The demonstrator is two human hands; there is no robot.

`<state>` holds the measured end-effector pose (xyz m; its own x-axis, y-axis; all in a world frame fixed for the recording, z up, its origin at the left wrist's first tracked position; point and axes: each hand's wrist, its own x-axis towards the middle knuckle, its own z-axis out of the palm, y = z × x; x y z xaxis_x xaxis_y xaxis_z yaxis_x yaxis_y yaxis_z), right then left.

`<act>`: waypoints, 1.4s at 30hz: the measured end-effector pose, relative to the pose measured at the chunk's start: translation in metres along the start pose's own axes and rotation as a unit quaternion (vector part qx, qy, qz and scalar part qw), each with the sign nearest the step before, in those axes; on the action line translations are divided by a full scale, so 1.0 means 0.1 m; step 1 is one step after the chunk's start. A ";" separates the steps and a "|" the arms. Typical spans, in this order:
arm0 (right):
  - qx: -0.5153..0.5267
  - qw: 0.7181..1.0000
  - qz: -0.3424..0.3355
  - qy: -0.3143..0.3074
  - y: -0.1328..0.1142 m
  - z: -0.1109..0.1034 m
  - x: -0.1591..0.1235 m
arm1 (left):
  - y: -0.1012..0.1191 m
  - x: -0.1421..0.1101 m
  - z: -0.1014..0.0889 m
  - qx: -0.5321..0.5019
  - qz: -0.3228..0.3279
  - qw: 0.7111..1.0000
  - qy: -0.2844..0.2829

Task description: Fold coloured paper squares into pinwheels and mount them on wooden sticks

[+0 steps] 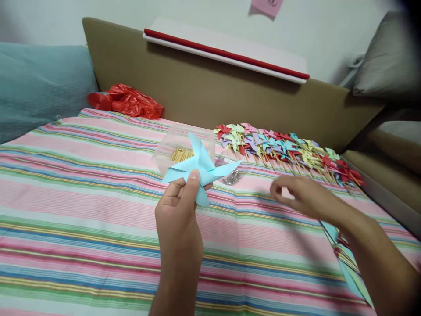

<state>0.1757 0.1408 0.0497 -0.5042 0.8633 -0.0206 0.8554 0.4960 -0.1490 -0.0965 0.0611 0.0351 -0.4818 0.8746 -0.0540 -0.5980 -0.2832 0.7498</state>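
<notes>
My left hand (pixel 180 197) holds up a light blue paper pinwheel (pixel 204 169), the thumb pressed on its front near the middle. The pinwheel has no stick that I can see. To the right, my right hand (pixel 297 193) hovers above the cloth, blurred, with thumb and forefinger curled together into a loop. Whatever it may pinch is too small or smeared to make out. Behind the pinwheel stands a clear plastic box (pixel 161 149) with short yellowish sticks (pixel 180 154) inside. Beside it lies a clear bag of small silvery pins (pixel 232 176).
Many finished pinwheels on sticks (pixel 279 147) lie in a row at the back right. A red plastic bag (pixel 131 103) sits at the back left. Striped cloth (pixel 98 263) covers the surface. Flat strips of coloured paper (pixel 350 267) lie under my right forearm.
</notes>
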 end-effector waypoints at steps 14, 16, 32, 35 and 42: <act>0.042 0.985 0.113 0.122 0.11 0.84 -1.28 | -0.43 -0.33 0.28 0.098 0.008 0.992 -0.081; 0.053 0.989 0.087 0.107 0.05 0.98 -1.33 | -0.51 -0.31 0.32 0.108 0.013 0.991 -0.082; 0.188 0.941 0.170 0.226 0.01 0.97 -1.30 | -1.01 -0.40 0.49 0.197 -0.040 0.970 -0.139; 0.309 0.887 0.204 0.275 -0.05 0.83 -1.30 | -1.07 -0.48 0.50 0.232 -0.034 0.959 -0.158; 0.532 0.767 0.150 0.326 -0.37 0.61 -1.25 | -1.17 -0.68 0.51 0.364 0.033 0.910 -0.197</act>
<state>0.1998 0.0086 -0.0030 0.1589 0.9586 0.2363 0.1662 0.2100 -0.9635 0.0386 0.0552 -0.0153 -0.1479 0.9789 0.1409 0.0751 -0.1309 0.9885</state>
